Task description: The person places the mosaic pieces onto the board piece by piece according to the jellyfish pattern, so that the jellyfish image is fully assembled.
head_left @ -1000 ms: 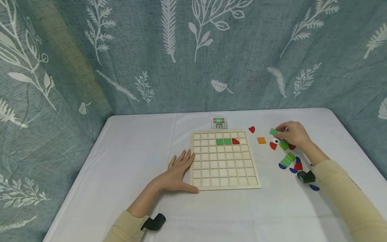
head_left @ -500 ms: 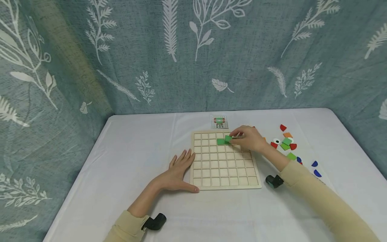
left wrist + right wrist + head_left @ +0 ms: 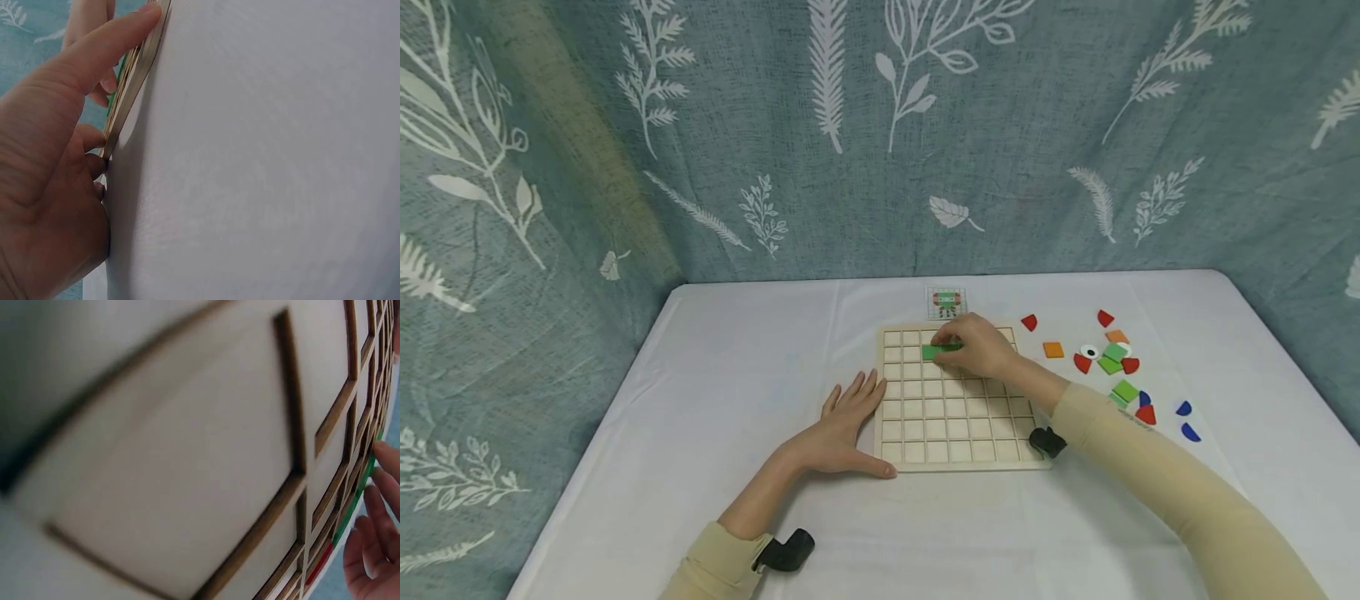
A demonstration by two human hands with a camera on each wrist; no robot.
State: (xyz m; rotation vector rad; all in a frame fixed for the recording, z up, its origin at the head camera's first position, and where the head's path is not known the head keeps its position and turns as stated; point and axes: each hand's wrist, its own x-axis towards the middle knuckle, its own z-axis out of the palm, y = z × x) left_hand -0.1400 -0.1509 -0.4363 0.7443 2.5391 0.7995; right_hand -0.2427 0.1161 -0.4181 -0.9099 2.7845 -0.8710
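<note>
My right hand (image 3: 981,346) reaches over the second row from the back of the wooden grid board (image 3: 891,429). Its thumb and fingertips pinch at a green square tile (image 3: 929,353), which lies low over a cell in the third column. Behind those fingers runs more green, and a red quarter-circle tile (image 3: 320,562) follows in the same row in the right wrist view; the hand covers it in the head view. My left hand (image 3: 842,433) lies spread along the board's left side, its thumb (image 3: 119,44) resting on the near corner and the other fingertips against the edge.
A small pattern card (image 3: 946,302) lies behind the board. To the right are an orange square (image 3: 1053,350), several red quarter-circles (image 3: 1029,322), loose green squares (image 3: 1125,390), a round eye tile (image 3: 1088,352) and blue half-circles (image 3: 1191,432). A curtain (image 3: 880,225) hangs behind the table.
My right hand has carried a green square tile leftward from the loose pieces, over the board, to the left end of the coloured row. My left hand has stayed in place.
</note>
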